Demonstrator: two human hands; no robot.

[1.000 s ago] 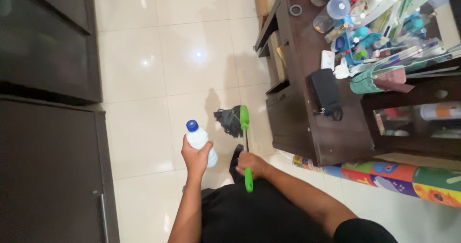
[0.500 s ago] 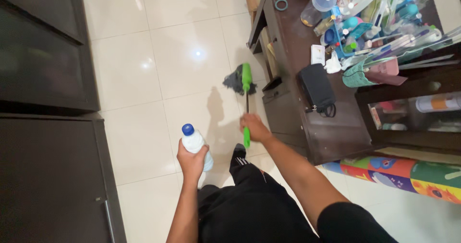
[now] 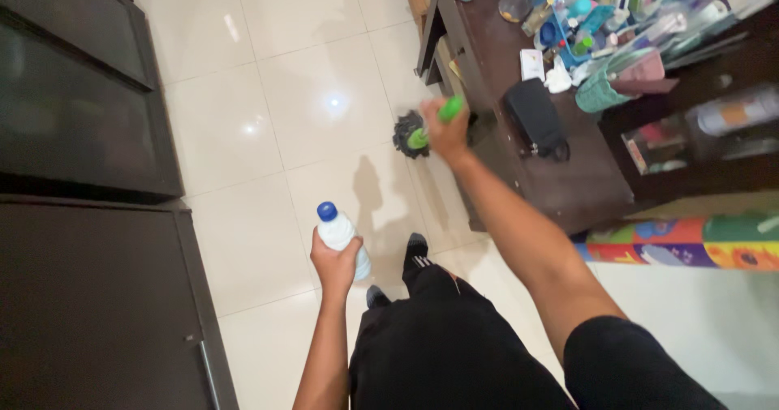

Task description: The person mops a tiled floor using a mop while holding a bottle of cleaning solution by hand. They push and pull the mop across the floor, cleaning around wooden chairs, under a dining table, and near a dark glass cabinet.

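Fingers of the left hand (image 3: 335,266) wrap around a white bottle (image 3: 339,236) with a blue cap, held upright well away from the dark table (image 3: 568,175), while the right hand (image 3: 445,130) grips the green mop (image 3: 418,130) handle just beside that table's near corner.

The right hand (image 3: 445,128) has reached forward, pushing the green-handled mop (image 3: 412,133) toward the cabinet (image 3: 584,191).

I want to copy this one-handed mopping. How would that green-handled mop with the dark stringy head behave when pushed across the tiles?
The green-handled mop probably is light, since the right hand alone extends it. Its dark strands look floppy, likely to drag. The glossy cream tile floor suggests easy sliding.
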